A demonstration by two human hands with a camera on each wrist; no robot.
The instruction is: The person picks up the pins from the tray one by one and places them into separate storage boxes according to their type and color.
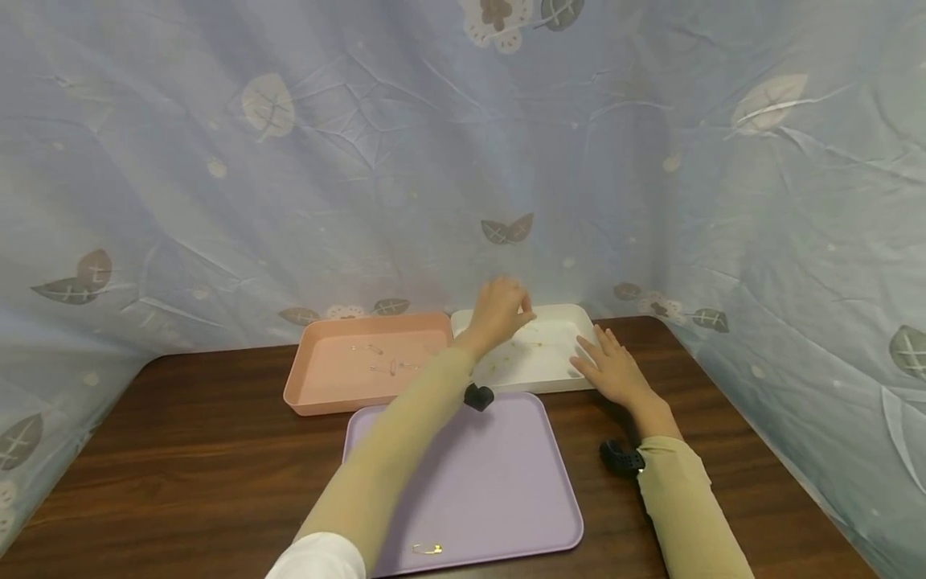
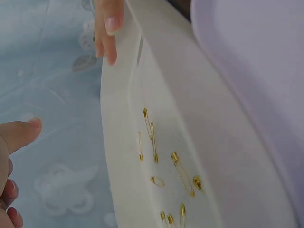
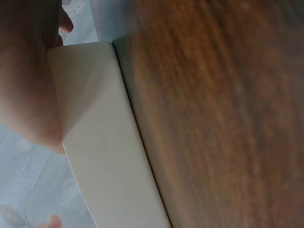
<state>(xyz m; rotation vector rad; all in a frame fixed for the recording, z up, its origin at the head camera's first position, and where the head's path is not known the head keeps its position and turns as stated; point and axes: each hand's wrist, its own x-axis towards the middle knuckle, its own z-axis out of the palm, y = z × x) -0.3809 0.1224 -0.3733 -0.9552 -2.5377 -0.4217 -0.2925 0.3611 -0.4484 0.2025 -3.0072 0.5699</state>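
My left hand (image 1: 497, 315) is over the white tray (image 1: 564, 378), its fingers loosely bent. In the left wrist view, the thumb (image 2: 21, 134) stands apart from the fingers and nothing shows between them. Several gold safety pins (image 2: 183, 175) lie scattered on the white tray's floor. My right hand (image 1: 613, 371) is at the right end of that tray, fingers spread over its rim. Seen from the right wrist, the hand overlaps the top of the tray's side wall (image 3: 95, 114). One gold safety pin (image 1: 427, 550) lies near the front edge of the purple tray (image 1: 499, 490).
A pink tray (image 1: 325, 386) with several silver-looking safety pins (image 1: 383, 368) stands left of the white one. The purple tray lies in front of both. All rest on a dark wooden table (image 1: 181, 450), with a patterned cloth (image 1: 405, 161) hanging behind and at the sides.
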